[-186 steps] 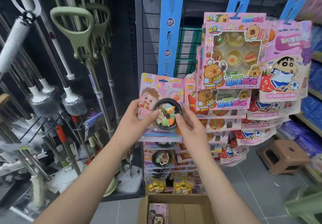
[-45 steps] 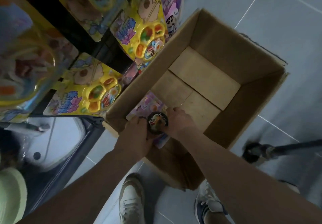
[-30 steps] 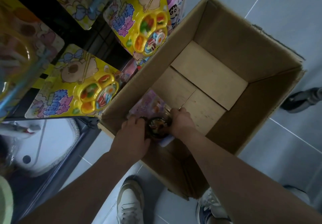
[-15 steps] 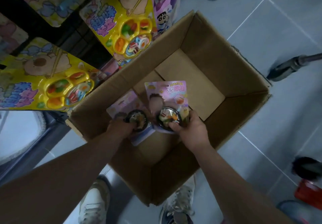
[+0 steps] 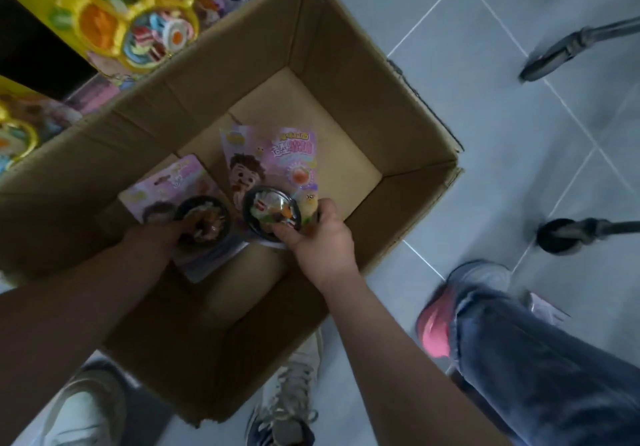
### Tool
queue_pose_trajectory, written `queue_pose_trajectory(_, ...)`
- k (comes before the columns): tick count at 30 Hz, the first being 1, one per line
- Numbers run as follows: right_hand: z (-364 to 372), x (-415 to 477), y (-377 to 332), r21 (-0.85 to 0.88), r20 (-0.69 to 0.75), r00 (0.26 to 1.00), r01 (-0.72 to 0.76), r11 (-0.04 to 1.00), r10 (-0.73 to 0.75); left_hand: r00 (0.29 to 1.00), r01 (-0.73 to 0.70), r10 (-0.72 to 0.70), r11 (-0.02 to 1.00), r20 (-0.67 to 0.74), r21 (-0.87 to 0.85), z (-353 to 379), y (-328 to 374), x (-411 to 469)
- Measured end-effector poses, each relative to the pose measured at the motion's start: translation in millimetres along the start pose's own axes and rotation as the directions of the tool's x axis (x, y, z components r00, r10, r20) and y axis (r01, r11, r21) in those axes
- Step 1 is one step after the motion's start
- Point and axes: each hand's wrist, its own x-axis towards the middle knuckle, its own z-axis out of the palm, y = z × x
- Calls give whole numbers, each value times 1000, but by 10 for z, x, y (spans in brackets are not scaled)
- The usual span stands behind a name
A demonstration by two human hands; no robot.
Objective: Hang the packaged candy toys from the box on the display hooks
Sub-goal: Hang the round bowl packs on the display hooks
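**Two candy packs picked up inside the box, ready to lift out**

The right candy pack (image 5: 273,165) is a pink card with a cartoon face and a round black bowl of sweets under a clear dome. It stands tilted inside the box, its top edge pointing away from my right grip (image 5: 318,234). My right grip pinches its lower corner, the thumb (image 5: 282,230) pressed on the rim of the bowl and the other fingers curled behind the card.

Just to the left of that grip is the left candy pack (image 5: 173,185), same design but blurred, lying lower and flatter. My left grip (image 5: 162,234) curls over its bowl and appears to pinch it; the thumb is hidden, so I judge this rather than see it.

Around both grips are the brown walls of the cardboard box (image 5: 346,47), which sits on a grey tiled floor (image 5: 485,133). Beyond the left grip, past the far wall, yellow packs (image 5: 135,19) hang on the display. To the right of my right grip stands another person's leg in jeans (image 5: 536,359).

I judge this is the pick-up step. Next, both packs need lifting clear of the walls and turning top-up, so the hanging holes, too small to make out here, can meet the hooks, which are out of view.
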Motion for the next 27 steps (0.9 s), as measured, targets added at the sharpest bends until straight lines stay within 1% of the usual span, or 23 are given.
queue_pose_trajectory(2, -36, -21, 1, -12, -2, 1000, 1, 1000, -1, 1000, -8, 8, 1000, -13, 29, -90, -1, 2)
queue_pose_trajectory(3, -52, -28, 1, -19, -4, 1000, 3, 1000, -3, 997, -43, 47, 996, -56, 75, -141, -2, -56)
queue_pose_trajectory(5, -95, -72, -23, -21, 0, 1000, -7, 1000, 7, 967, -170, 196, 972, -162, 162, -259, -8, -227)
queue_pose_trajectory(6, -128, -110, -46, -18, 6, 1000, -9, 1000, 9, 948, -232, 268, 951, -170, 206, -298, -4, -337)
queue_pose_trajectory(8, -202, -214, -95, -6, 12, 1000, -6, 1000, 6, 904, -362, 404, 896, -136, 256, -408, 16, -510)
queue_pose_trajectory(9, -244, -286, -122, 2, 8, 1000, 1, 1000, -1, 872, -441, 480, 854, -92, 275, -467, 21, -639)
queue_pose_trajectory(10, -294, -371, -159, 12, 2, 1000, 14, 1000, -14, 850, -493, 526, 821, -43, 287, -517, 37, -778)
queue_pose_trajectory(13, -510, -682, -251, 47, -34, 998, 56, 997, -54, 768, -637, 632, 736, 103, 229, -574, 163, -1435)
queue_pose_trajectory(14, -604, -813, -287, 65, -40, 997, 63, 996, -60, 745, -667, 649, 714, 155, 214, -614, 201, -1633)
queue_pose_trajectory(18, -992, -1359, -477, 203, -67, 994, 95, 975, -83, 685, -728, 687, 656, 243, 197, -803, 375, -2461)
queue_pose_trajectory(20, -1179, -1648, -587, 259, -72, 995, 87, 962, -71, 676, -735, 687, 653, 266, 181, -895, 433, -2885)
queue_pose_trajectory(22, -1388, -1966, -730, 280, -64, 993, 113, 953, -99, 668, -740, 686, 653, 289, 160, -951, 502, -3379)
queue_pose_trajectory(24, -1578, -2242, -863, 303, -87, 989, 142, 942, -121, 653, -751, 693, 644, 306, 143, -1032, 548, -3749)
queue_pose_trajectory(27, -1927, -2824, -1244, 335, -93, 983, 178, 925, -156, 630, -771, 712, 622, 311, 138, -1249, 664, -4477)
